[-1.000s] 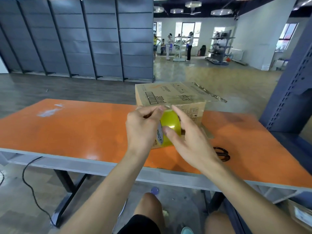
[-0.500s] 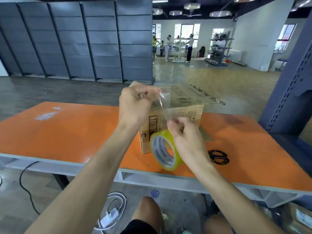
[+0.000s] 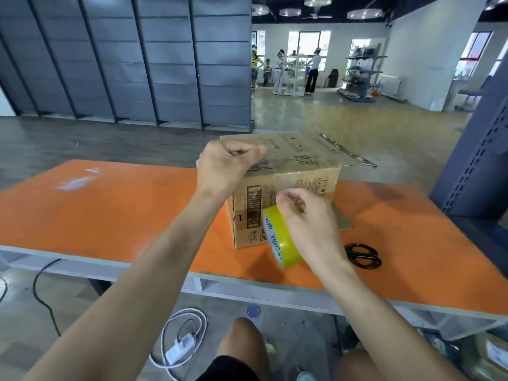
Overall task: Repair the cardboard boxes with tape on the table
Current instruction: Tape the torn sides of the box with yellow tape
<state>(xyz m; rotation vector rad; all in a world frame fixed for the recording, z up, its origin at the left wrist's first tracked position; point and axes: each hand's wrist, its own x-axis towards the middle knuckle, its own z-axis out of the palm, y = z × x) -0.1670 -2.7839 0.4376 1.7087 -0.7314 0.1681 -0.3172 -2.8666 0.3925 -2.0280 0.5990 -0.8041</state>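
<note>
A cardboard box (image 3: 308, 160) stands on the orange table (image 3: 123, 210), one top flap sticking out to the right. My right hand (image 3: 310, 229) grips a yellow tape roll (image 3: 280, 237) in front of the box's near face. My left hand (image 3: 228, 169) pinches the free end of a clear tape strip (image 3: 272, 174) at the box's top left corner. The strip runs stretched from that hand down to the roll, over the box's front.
Black scissors (image 3: 362, 255) lie on the table right of my right hand. A blue metal rack post (image 3: 478, 160) rises at the right. Cables and a white power strip (image 3: 178, 350) lie on the floor under the table. Several people stand far back.
The strip was pulled out of the roll: my left hand rose with the tape end to the box top, then sank slightly. My right hand lowered the roll before the box.
</note>
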